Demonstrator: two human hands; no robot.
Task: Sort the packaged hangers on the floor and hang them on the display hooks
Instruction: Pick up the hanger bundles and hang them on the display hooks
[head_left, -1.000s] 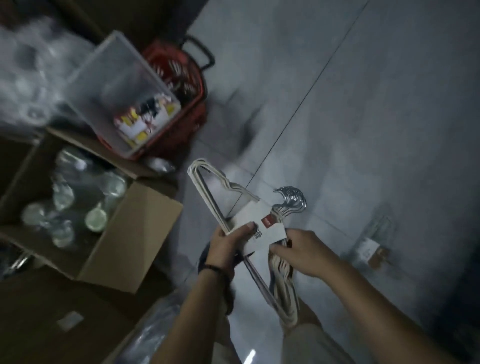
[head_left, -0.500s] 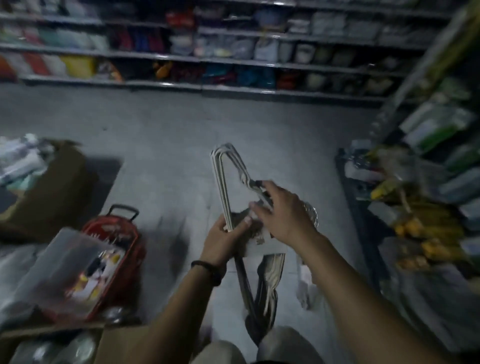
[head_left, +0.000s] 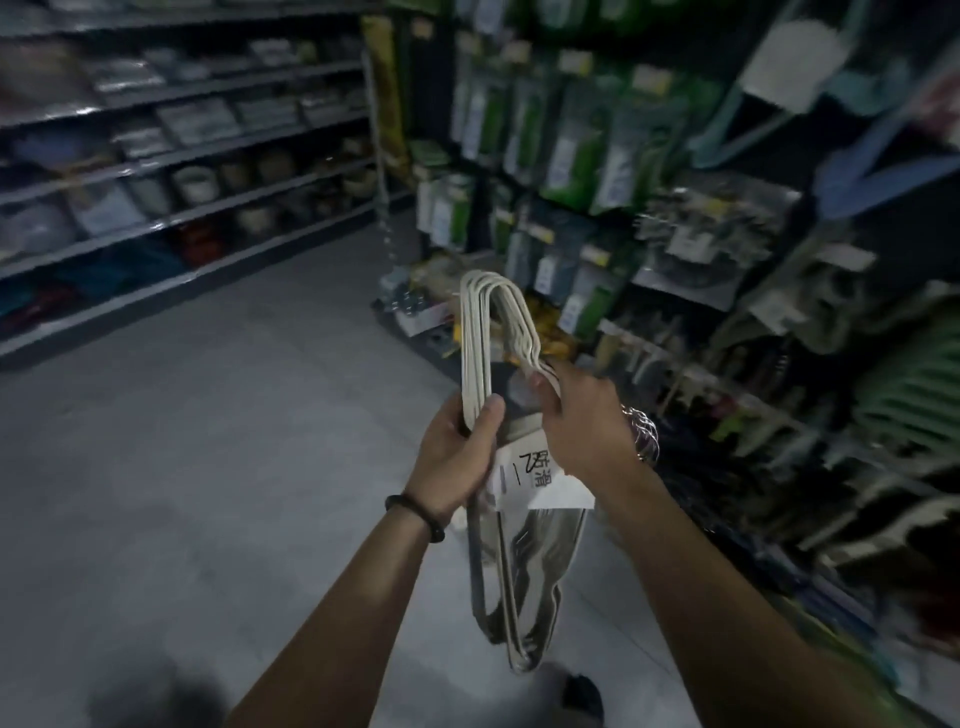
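A bundle of white packaged hangers (head_left: 480, 317) with a white paper label (head_left: 540, 478) and metal hooks (head_left: 644, 434) stands on end in front of me. My left hand (head_left: 457, 457), with a dark band at the wrist, grips the straight bars on the bundle's left side. My right hand (head_left: 582, 421) grips the bundle's right side near the metal hooks. The lower end of the bundle (head_left: 524, 597) hangs down between my forearms. Display hooks with hanging goods (head_left: 691, 364) fill the rack to the right.
Store shelves with boxed goods (head_left: 182, 156) line the far left wall. The rack at right (head_left: 597, 156) holds green packets, and hangers (head_left: 904, 395) hang at its right end. Grey tiled floor (head_left: 208, 467) spreads to the left. A dark shoe (head_left: 582, 693) shows below.
My view has swung up and right from the floor boxes and red basket to the display rack. Both hands have kept hold of the bundle, now raised toward the rack.
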